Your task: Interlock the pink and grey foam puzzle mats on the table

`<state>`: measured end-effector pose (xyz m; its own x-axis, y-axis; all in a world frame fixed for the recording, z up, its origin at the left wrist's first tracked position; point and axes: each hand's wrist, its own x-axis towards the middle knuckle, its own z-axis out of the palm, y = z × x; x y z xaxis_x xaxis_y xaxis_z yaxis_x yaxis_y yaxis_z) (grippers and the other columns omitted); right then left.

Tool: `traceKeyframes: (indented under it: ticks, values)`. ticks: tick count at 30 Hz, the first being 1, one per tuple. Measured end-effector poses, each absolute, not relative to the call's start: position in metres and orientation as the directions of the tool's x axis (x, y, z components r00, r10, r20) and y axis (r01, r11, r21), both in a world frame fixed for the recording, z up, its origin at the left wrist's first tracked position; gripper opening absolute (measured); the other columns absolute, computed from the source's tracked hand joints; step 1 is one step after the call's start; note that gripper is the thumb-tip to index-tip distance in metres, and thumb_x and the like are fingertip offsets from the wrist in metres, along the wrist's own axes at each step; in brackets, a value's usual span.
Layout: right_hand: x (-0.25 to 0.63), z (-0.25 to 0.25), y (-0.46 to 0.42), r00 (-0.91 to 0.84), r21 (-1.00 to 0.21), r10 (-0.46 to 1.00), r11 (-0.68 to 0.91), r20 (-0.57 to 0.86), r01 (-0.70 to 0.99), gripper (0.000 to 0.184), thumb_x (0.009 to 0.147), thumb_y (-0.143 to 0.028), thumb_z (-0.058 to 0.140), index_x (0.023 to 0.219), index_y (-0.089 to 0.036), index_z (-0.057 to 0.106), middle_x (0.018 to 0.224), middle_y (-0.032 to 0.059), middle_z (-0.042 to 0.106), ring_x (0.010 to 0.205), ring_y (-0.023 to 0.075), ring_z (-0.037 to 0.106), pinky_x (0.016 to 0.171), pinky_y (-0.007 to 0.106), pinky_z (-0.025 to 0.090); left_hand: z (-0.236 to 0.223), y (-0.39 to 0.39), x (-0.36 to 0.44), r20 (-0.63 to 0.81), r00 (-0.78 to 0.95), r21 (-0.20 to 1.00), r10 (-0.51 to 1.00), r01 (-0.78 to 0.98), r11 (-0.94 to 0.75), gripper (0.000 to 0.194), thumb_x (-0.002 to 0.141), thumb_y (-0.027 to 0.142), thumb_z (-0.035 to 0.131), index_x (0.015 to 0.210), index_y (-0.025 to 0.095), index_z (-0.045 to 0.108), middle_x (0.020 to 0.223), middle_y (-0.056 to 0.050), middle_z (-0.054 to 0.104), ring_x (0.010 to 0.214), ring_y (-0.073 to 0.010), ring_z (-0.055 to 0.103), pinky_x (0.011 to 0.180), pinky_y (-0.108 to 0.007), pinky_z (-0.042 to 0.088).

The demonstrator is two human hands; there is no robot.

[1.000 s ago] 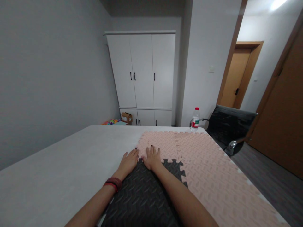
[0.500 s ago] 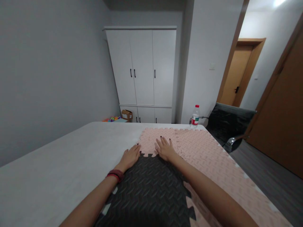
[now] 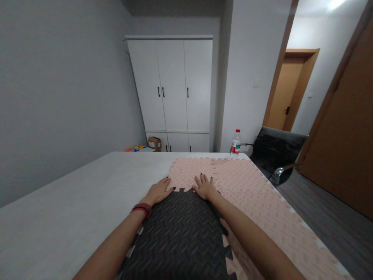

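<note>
A black foam mat tile with a ridged surface and toothed edges lies in front of me, its far edge against the pink foam mat tiles. My left hand rests at the black tile's far left corner, fingers stretched out and thumb on the edge. At the far right corner, my right hand lies with fingers spread, over the border of the black and pink tiles. Along the right side, the black tile's teeth overlap or sit beside pink ones; my right forearm hides part of that seam.
The white table extends to the left. A water bottle with a red cap stands at its far right corner. Beyond are a black chair, a white wardrobe and a cardboard box.
My right hand has shifted slightly nearer with its fingers spread. My left thumb has moved out onto the tile's edge. The whole view has turned a little to the right.
</note>
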<state>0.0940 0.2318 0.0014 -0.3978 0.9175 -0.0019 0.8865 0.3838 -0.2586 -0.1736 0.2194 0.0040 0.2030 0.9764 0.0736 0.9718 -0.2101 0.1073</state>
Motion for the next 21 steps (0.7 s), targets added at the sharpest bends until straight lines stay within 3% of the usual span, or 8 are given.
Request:
traceKeyframes:
  ticks: [3, 6, 10, 13, 16, 21]
  values:
    - [0.100, 0.007, 0.232, -0.460, -0.273, 0.888, 0.435, -0.030, 0.858, 0.070, 0.088, -0.062, 0.012, 0.146, -0.023, 0.017, 0.153, 0.0125, 0.012, 0.139, 0.0290, 0.008, 0.105, 0.061, 0.005, 0.003, 0.219, -0.172, 0.045, 0.184, 0.127, 0.982, 0.974, -0.189, 0.073, 0.085, 0.065, 0.032, 0.139, 0.016, 0.031, 0.149, -0.013, 0.028, 0.136, -0.0267, 0.026, 0.108, -0.050, 0.025]
    - [0.131, 0.019, 0.235, -0.498, -0.277, 0.867, 0.482, 0.014, 0.831, 0.064, 0.090, -0.058, 0.016, 0.146, -0.025, 0.016, 0.153, 0.0077, 0.015, 0.139, 0.0220, 0.011, 0.109, 0.053, 0.008, -0.003, 0.219, -0.171, 0.024, 0.152, 0.138, 0.988, 0.978, -0.153, 0.080, 0.082, 0.068, 0.035, 0.142, 0.017, 0.025, 0.151, -0.013, 0.021, 0.138, -0.0291, 0.020, 0.109, -0.054, 0.021]
    - [0.233, 0.028, 0.237, -0.375, -0.257, 0.915, 0.401, 0.148, 0.879, 0.063, 0.091, -0.051, 0.022, 0.146, -0.023, 0.015, 0.153, 0.0061, 0.012, 0.140, 0.0206, 0.009, 0.110, 0.050, 0.002, -0.008, 0.223, -0.173, 0.000, 0.120, 0.173, 0.993, 0.978, -0.119, 0.078, 0.082, 0.066, 0.039, 0.142, 0.019, 0.025, 0.152, -0.012, 0.019, 0.138, -0.0304, 0.020, 0.109, -0.056, 0.019]
    - [0.330, 0.015, 0.229, -0.168, -0.269, 0.971, 0.209, 0.169, 0.940, 0.066, 0.089, -0.042, 0.023, 0.142, -0.003, 0.022, 0.149, 0.0211, 0.020, 0.138, 0.0283, 0.018, 0.109, 0.050, 0.016, -0.003, 0.229, -0.178, -0.004, 0.124, 0.204, 0.992, 0.972, -0.121, 0.069, 0.082, 0.059, 0.048, 0.138, 0.021, 0.033, 0.149, -0.011, 0.026, 0.134, -0.0306, 0.027, 0.108, -0.057, 0.022]
    - [0.404, -0.010, 0.220, -0.057, -0.285, 0.986, 0.100, 0.154, 0.953, 0.069, 0.086, -0.042, 0.025, 0.136, 0.006, 0.030, 0.142, 0.0261, 0.032, 0.133, 0.0285, 0.031, 0.109, 0.043, 0.023, 0.009, 0.241, -0.182, 0.005, 0.137, 0.231, 0.991, 0.964, -0.134, 0.051, 0.085, 0.049, 0.052, 0.126, 0.019, 0.047, 0.136, -0.010, 0.045, 0.122, -0.0264, 0.044, 0.102, -0.052, 0.035]
    - [0.445, -0.047, 0.224, -0.014, -0.325, 0.987, 0.065, 0.159, 0.943, 0.068, 0.087, -0.049, 0.021, 0.137, -0.006, 0.035, 0.145, 0.0147, 0.034, 0.134, 0.0224, 0.029, 0.111, 0.039, 0.022, 0.018, 0.268, -0.162, 0.069, -0.040, 0.204, 0.997, 0.979, 0.025, 0.037, 0.087, 0.042, 0.051, 0.114, 0.016, 0.054, 0.116, -0.008, 0.057, 0.103, -0.0210, 0.056, 0.089, -0.045, 0.047]
